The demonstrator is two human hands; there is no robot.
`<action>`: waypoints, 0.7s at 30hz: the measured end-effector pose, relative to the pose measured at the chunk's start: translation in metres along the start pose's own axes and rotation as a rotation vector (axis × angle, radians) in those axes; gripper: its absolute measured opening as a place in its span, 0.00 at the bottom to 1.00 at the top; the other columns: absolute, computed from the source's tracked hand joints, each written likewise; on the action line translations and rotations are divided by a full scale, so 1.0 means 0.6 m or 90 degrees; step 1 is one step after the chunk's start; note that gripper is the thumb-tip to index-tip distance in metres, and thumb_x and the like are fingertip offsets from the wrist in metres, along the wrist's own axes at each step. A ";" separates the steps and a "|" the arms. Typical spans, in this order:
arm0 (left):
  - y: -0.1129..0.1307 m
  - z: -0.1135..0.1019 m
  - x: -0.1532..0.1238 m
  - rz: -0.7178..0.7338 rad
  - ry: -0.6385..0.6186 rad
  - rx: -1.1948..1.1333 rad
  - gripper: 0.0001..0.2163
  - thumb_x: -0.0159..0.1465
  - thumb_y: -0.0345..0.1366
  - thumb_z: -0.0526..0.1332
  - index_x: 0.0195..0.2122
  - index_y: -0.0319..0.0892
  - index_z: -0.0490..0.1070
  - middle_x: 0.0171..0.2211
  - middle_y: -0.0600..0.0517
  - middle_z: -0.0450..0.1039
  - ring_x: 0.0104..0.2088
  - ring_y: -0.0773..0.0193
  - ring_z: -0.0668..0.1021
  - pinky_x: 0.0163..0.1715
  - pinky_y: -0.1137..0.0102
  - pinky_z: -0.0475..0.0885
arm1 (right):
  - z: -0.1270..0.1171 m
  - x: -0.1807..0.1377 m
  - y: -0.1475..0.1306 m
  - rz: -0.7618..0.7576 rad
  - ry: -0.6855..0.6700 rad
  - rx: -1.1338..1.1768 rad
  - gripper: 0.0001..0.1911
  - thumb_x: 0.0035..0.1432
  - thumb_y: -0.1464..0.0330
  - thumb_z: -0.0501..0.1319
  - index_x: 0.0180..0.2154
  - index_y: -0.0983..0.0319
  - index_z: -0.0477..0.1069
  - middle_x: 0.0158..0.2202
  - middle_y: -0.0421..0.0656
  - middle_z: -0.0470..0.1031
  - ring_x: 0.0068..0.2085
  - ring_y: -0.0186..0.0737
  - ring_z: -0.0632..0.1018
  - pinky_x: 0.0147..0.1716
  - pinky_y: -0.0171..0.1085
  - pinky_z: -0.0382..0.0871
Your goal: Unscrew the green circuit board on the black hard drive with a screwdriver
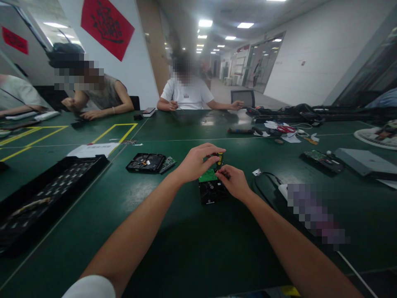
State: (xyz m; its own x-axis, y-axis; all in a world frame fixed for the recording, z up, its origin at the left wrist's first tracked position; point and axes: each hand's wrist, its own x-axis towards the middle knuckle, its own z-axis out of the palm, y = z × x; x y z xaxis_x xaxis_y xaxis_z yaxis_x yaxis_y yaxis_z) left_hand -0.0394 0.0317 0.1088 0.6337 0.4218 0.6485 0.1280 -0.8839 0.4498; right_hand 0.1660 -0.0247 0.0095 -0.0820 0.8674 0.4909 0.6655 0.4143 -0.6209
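Note:
A black hard drive (211, 191) with a green circuit board (207, 176) on top lies on the green table (186, 240) in front of me. My left hand (196, 162) curls over its far edge, next to a small yellow-and-black tool (219, 157). My right hand (236, 182) is closed in a pinch at the drive's right side; what it pinches is too small to name. Whether the left hand grips the tool or only rests by it, I cannot tell.
Another opened drive (147, 162) with a loose board lies to the left. A black slotted tray (46, 194) sits at far left. More boards (321, 159), cables and a grey case (362, 161) lie at right. Two people sit across the table.

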 end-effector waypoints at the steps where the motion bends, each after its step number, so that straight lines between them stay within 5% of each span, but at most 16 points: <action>1: 0.000 0.000 0.000 0.001 0.000 0.001 0.15 0.70 0.29 0.61 0.56 0.46 0.76 0.51 0.47 0.79 0.52 0.59 0.80 0.55 0.60 0.76 | 0.000 0.000 -0.001 0.004 0.001 -0.002 0.05 0.65 0.64 0.64 0.37 0.58 0.74 0.34 0.41 0.80 0.33 0.39 0.79 0.33 0.37 0.70; 11: 0.002 0.001 0.000 -0.010 -0.007 0.005 0.13 0.71 0.30 0.61 0.54 0.45 0.77 0.50 0.46 0.79 0.49 0.59 0.81 0.53 0.61 0.76 | -0.005 0.001 -0.005 0.011 0.012 -0.035 0.09 0.64 0.63 0.66 0.32 0.58 0.71 0.31 0.40 0.78 0.30 0.39 0.77 0.30 0.36 0.67; 21: -0.004 0.003 -0.002 -0.006 0.008 0.001 0.15 0.70 0.30 0.61 0.57 0.44 0.75 0.51 0.46 0.78 0.51 0.59 0.80 0.51 0.63 0.78 | -0.003 0.001 -0.002 -0.004 -0.009 0.006 0.05 0.66 0.67 0.63 0.37 0.58 0.77 0.39 0.43 0.83 0.40 0.43 0.83 0.42 0.39 0.72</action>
State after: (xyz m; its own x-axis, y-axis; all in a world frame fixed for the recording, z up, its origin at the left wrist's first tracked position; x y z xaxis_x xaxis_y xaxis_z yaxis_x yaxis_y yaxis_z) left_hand -0.0390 0.0328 0.1060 0.6227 0.4328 0.6519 0.1352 -0.8801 0.4552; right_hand 0.1665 -0.0249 0.0116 -0.0964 0.8687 0.4858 0.6580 0.4218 -0.6238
